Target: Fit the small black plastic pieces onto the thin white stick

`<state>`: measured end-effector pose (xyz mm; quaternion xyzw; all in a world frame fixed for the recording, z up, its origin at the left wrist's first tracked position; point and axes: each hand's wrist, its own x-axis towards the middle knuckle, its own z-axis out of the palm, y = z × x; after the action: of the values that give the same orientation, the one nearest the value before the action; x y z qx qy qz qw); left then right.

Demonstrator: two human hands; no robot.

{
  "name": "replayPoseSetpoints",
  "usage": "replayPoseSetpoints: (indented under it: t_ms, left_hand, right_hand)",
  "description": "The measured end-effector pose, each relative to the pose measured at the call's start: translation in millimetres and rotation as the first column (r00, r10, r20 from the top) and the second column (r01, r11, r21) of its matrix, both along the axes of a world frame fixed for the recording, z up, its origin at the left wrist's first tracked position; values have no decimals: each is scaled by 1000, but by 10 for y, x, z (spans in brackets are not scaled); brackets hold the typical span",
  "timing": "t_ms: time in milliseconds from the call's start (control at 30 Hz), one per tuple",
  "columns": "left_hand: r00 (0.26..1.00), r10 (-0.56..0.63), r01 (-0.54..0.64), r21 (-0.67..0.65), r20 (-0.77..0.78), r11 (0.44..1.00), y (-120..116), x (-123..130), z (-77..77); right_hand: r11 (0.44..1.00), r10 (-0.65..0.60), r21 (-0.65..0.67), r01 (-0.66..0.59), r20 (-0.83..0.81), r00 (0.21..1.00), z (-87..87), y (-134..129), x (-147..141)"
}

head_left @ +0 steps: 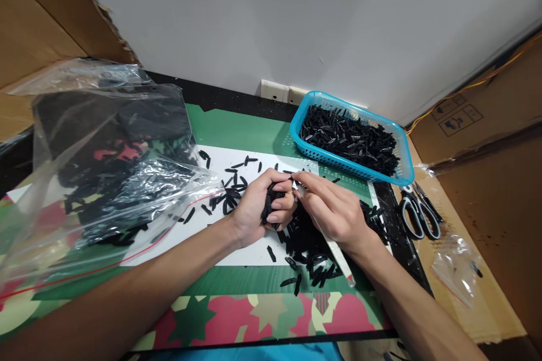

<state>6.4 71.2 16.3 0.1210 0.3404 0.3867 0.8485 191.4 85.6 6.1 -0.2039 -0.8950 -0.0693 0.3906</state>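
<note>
My left hand point(265, 203) is closed around a bunch of small black strips point(272, 203), which look like rubber pieces. One strip sticks up at its thumb and forefinger. My right hand point(334, 206) grips a slim white-handled tool point(339, 256), its tip by the left thumb and the end of that strip; the tip's exact shape is hard to make out. Beneath both hands, more black strips point(315, 262) lie heaped and scattered over a white sheet point(249, 254). The fingertips of the two hands nearly meet.
A blue basket point(355, 166) full of black strips stands at the back right. Clear zip bags with black pieces point(114, 180) cover the left side. Scissors point(419, 214) and a small plastic bag point(457, 268) lie at the right, beside cardboard boxes point(486, 180). A grey wall point(296, 22) rises behind.
</note>
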Motion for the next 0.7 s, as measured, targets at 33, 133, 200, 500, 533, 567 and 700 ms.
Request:
replayPoseSetpoints:
  t_ms: [33, 133, 200, 500, 533, 567, 700]
  left_hand:
    - [1000, -1, 1, 4, -4, 1000, 1, 3, 1]
    - [1000, -2, 3, 20, -20, 1000, 2, 18, 15]
    - [999, -5, 6, 29, -33, 1000, 1, 27, 26]
    - [1000, -31, 31, 134, -2, 990, -23, 20, 39]
    - [999, -34, 33, 139, 9, 990, -25, 15, 39]
    - [999, -39, 37, 140, 18, 989, -26, 10, 39]
    - [997, -62, 55, 139, 46, 989, -28, -5, 34]
  right_hand:
    - [1000, -1, -1, 1, 3, 1000, 3, -2, -11]
    - [1000, 2, -14, -2, 3, 1000, 5, -11, -36]
    - [999, 4, -47, -4, -6, 1000, -6, -21, -41]
    - [977, -173, -132, 168, -35, 984, -26, 87, 145]
    - [974, -179, -138, 178, 5, 984, -22, 111, 175]
    - [973, -182, -139, 186, 47, 982, -18, 132, 201]
    - [970, -154, -157, 185, 192, 969, 3, 166, 252]
